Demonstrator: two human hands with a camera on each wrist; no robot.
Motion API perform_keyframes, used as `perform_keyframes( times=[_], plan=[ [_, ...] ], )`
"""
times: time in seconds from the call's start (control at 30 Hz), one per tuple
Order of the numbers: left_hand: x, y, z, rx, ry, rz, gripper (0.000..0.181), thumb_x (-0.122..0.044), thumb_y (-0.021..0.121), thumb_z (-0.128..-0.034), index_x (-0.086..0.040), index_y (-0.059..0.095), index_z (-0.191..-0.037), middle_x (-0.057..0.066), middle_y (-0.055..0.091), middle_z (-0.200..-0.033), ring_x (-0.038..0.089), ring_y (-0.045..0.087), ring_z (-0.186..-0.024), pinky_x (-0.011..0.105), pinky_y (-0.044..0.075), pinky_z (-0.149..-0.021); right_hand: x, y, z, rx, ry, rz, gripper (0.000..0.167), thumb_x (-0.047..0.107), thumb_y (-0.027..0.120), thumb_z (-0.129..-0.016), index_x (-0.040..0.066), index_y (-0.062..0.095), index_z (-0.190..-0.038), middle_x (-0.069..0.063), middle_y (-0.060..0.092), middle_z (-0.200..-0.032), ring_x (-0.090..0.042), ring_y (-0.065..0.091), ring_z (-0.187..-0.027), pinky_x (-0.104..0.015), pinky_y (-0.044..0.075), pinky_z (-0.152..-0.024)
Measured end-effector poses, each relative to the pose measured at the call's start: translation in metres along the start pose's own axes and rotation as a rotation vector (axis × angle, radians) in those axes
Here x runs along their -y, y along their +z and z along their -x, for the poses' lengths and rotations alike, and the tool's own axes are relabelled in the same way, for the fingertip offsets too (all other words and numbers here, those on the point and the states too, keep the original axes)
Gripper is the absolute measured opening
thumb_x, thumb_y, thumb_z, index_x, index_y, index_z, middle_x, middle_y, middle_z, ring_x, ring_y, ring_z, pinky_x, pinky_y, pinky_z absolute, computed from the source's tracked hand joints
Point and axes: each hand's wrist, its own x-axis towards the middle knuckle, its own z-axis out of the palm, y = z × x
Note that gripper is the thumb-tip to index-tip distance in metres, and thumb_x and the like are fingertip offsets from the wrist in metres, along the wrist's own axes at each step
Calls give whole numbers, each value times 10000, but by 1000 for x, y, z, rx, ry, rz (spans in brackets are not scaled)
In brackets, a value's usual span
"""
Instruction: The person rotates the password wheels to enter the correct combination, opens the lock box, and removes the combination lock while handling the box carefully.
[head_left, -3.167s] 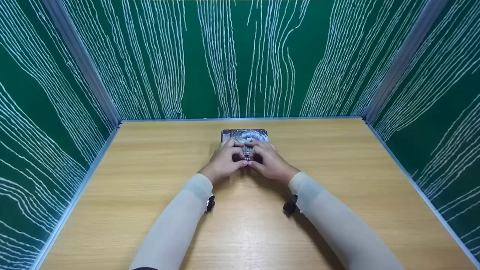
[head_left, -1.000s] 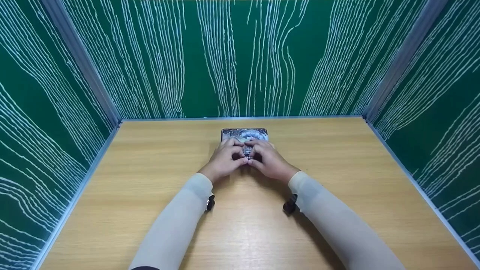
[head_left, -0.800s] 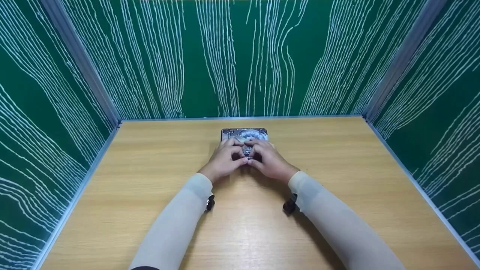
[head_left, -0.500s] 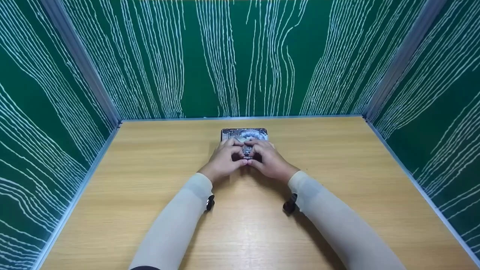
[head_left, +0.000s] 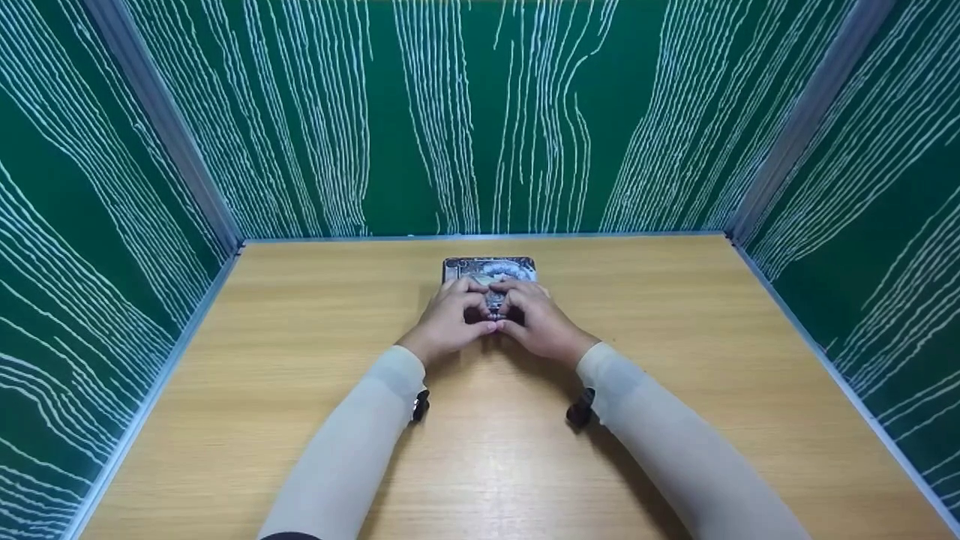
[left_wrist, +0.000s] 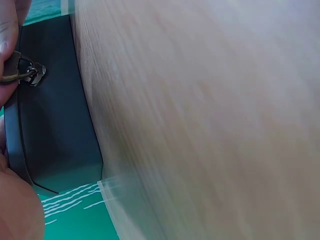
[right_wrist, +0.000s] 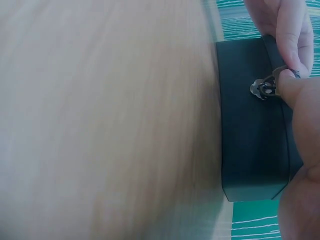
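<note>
A dark box with a picture-printed lid [head_left: 487, 268] stands on the table towards the back. Its plain black front [left_wrist: 55, 110] bears a bronze-coloured metal clasp [right_wrist: 258, 90] in the middle. My left hand [head_left: 450, 315] lies over the lid's left part, fingers bent on top and thumb at the clasp. Mirroring it, my right hand [head_left: 541, 319] covers the right part, its thumb pressed against the clasp's hanging flap. Both thumb tips meet at the front edge, pinching the flap from either side. In the wrist views the lid top is hidden by the hands.
The light wooden table [head_left: 487, 465] spreads in front and to both sides. Green panels with white wavy lines [head_left: 637, 75] enclose it at the back and sides, joined by grey metal posts [head_left: 169, 120]. Dark wrist devices [head_left: 580, 411] sit under the sleeves.
Hands and box keep the same place. Only the thumb tips shift by a tiny amount at the clasp.
</note>
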Motion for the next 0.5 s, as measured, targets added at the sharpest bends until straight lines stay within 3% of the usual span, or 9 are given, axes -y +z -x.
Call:
perform_keyframes(
  times=[0.2, 0.5],
  plan=[
    [0, 0, 0, 10, -16, -2, 203, -388, 829, -1043, -190, 797, -1010, 20, 604, -1532, 296, 448, -1540, 520, 322, -1349, 1, -1, 0, -5, 5, -14, 141, 167, 802, -1067, 103, 680, -1098, -135, 603, -1688, -408, 478, -1634, -667, 243, -1385],
    [-1, 0, 0, -1, 19, -3, 187, -321, 809, -1057, -145, 801, -995, 59, 620, -1533, 330, 471, -1520, 539, 356, -1312, 0, -1, 0, -24, -16, -10, 155, 154, 817, -1049, 98, 678, -1087, -155, 614, -1672, -459, 492, -1602, -697, 276, -1357]
  ],
)
